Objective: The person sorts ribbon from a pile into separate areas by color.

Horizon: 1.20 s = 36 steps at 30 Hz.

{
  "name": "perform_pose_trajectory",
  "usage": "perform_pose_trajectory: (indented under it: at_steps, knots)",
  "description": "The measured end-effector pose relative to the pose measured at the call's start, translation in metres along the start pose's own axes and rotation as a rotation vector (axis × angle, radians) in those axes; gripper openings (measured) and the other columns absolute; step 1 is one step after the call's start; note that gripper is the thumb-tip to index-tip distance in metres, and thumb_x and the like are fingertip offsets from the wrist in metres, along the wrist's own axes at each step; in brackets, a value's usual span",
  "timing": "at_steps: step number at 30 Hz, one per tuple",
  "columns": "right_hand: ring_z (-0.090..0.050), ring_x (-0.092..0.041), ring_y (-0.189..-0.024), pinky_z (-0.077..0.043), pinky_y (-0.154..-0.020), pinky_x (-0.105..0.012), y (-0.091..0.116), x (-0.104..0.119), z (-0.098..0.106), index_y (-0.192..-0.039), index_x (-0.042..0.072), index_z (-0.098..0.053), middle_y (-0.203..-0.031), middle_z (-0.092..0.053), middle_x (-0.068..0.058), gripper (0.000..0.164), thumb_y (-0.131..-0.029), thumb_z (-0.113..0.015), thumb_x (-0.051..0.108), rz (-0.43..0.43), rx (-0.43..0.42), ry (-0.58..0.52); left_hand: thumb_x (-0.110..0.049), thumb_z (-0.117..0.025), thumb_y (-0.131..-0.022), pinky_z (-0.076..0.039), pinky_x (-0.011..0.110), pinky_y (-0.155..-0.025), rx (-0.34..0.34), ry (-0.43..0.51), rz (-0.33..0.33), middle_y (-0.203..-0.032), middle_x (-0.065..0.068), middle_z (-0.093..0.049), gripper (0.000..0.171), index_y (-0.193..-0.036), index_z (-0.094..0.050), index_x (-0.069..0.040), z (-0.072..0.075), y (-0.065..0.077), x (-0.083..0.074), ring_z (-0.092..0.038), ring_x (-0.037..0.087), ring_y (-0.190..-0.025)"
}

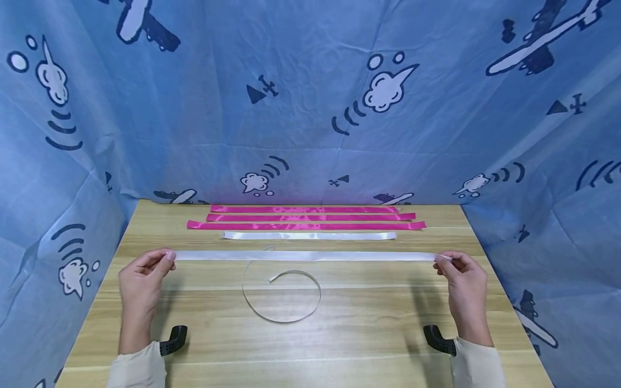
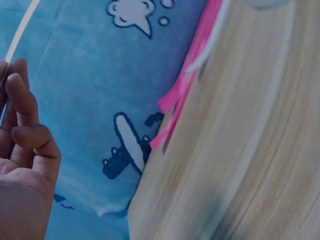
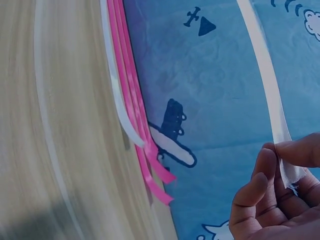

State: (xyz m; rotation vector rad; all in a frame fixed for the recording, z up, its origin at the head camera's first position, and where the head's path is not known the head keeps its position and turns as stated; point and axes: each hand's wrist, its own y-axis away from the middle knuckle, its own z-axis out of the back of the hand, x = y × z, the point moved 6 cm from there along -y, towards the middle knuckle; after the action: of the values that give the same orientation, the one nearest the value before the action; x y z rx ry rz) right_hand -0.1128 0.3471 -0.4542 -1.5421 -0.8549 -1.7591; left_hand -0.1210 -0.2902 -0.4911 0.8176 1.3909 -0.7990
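Note:
A long white ribbon (image 1: pixel 305 256) is stretched straight between both hands, raised above the table. My left hand (image 1: pixel 146 275) pinches its left end between thumb and fingers. At the other end, my right hand (image 1: pixel 463 285) pinches the ribbon near its tip; the right wrist view shows a frayed end (image 3: pixel 292 180) sticking out past the thumb. Below the stretched ribbon, a thin whitish strip (image 1: pixel 286 321) lies in a loose loop on the wood. Just beyond, a shorter white ribbon (image 1: pixel 310 236) lies flat, parallel to the held one.
Three pink ribbons (image 1: pixel 310 226) lie side by side along the back of the wooden table (image 1: pixel 339 345). A blue printed cloth (image 1: pixel 301 124) hangs behind the table and along both sides. Black wrist mounts (image 1: pixel 174 339) stick out inward from both sleeves.

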Motion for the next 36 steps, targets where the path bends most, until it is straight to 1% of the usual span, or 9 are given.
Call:
perform_pose_trajectory:
  at_steps: [4,8,13,16,19,23,28,31,36]
  knots:
    - [-0.065,-0.010,-0.068,-0.051,-0.064,-0.018,-0.005,-0.003,-0.002,-0.097,-0.004,-0.070,-0.078,-0.068,0.004,0.002,-0.095,-0.071,-0.004,-0.001,0.005,0.075,-0.006,-0.079,-0.093,-0.043,0.018,-0.054,0.022,-0.065,-0.010,-0.074,-0.011,-0.073,0.003,-0.096,-0.079,-0.006,-0.004,-0.004,0.004,-0.065,0.003,-0.064]
    - [-0.066,-0.007,-0.068,-0.049,-0.062,-0.017,-0.012,-0.007,-0.005,-0.094,0.005,-0.073,-0.078,-0.067,0.007,0.006,-0.096,-0.072,0.000,-0.007,0.014,0.144,-0.008,-0.078,-0.094,-0.045,0.016,-0.057,0.039,-0.134,-0.014,-0.076,-0.015,-0.072,0.005,-0.098,-0.079,-0.006,-0.007,-0.008,0.008,-0.065,0.002,-0.065]
    - [-0.065,-0.006,-0.068,-0.048,-0.061,-0.017,-0.024,-0.014,-0.010,-0.094,0.009,-0.072,-0.077,-0.067,0.010,0.007,-0.096,-0.072,0.002,-0.037,0.029,0.176,-0.011,-0.078,-0.095,-0.050,0.015,-0.061,0.066,-0.196,-0.008,-0.077,-0.019,-0.070,0.016,-0.104,-0.076,0.002,-0.013,-0.015,0.014,-0.065,0.000,-0.067]
    - [-0.065,-0.005,-0.068,-0.048,-0.061,-0.016,-0.031,-0.017,-0.014,-0.097,0.007,-0.071,-0.076,-0.066,0.012,0.004,-0.097,-0.071,0.003,-0.054,0.042,0.204,-0.015,-0.078,-0.095,-0.052,0.014,-0.064,0.081,-0.224,-0.001,-0.079,-0.021,-0.069,0.023,-0.108,-0.075,0.004,-0.018,-0.021,0.018,-0.065,-0.001,-0.069]
    - [-0.065,-0.003,-0.068,-0.048,-0.061,-0.016,-0.037,-0.020,-0.019,-0.099,0.006,-0.069,-0.075,-0.064,0.014,0.001,-0.099,-0.069,0.006,-0.053,0.056,0.267,-0.017,-0.079,-0.095,-0.053,0.015,-0.066,0.093,-0.227,0.007,-0.081,-0.022,-0.069,0.026,-0.110,-0.075,0.004,-0.024,-0.028,0.022,-0.065,-0.001,-0.071]
    - [-0.064,-0.001,-0.067,-0.048,-0.060,-0.017,-0.045,-0.026,-0.024,-0.098,0.006,-0.067,-0.075,-0.061,0.016,0.003,-0.100,-0.069,0.008,-0.053,0.061,0.330,-0.019,-0.079,-0.095,-0.054,0.016,-0.068,0.116,-0.236,0.031,-0.079,-0.023,-0.069,0.026,-0.109,-0.075,0.002,-0.031,-0.036,0.029,-0.066,-0.002,-0.071]
    - [-0.064,-0.003,-0.068,-0.049,-0.062,-0.020,-0.056,-0.037,-0.033,-0.101,0.002,-0.066,-0.074,-0.060,0.016,0.006,-0.099,-0.070,0.006,-0.065,0.079,0.362,-0.021,-0.078,-0.096,-0.055,0.018,-0.068,0.148,-0.271,0.044,-0.075,-0.024,-0.067,0.027,-0.109,-0.075,0.002,-0.040,-0.046,0.038,-0.065,-0.003,-0.071]
    - [-0.062,-0.001,-0.068,-0.052,-0.065,-0.021,-0.062,-0.042,-0.039,-0.105,-0.001,-0.065,-0.074,-0.059,0.017,0.010,-0.098,-0.069,0.005,-0.064,0.092,0.382,-0.020,-0.077,-0.097,-0.054,0.016,-0.067,0.161,-0.286,0.037,-0.075,-0.024,-0.066,0.029,-0.112,-0.074,0.005,-0.045,-0.049,0.041,-0.063,-0.003,-0.070]
    - [-0.061,-0.002,-0.068,-0.057,-0.070,-0.022,-0.070,-0.052,-0.051,-0.105,-0.005,-0.065,-0.076,-0.058,0.014,0.010,-0.097,-0.068,0.001,-0.056,0.119,0.397,-0.021,-0.076,-0.098,-0.051,0.012,-0.066,0.180,-0.315,0.044,-0.078,-0.023,-0.065,0.030,-0.113,-0.074,0.005,-0.051,-0.054,0.049,-0.059,-0.003,-0.073]
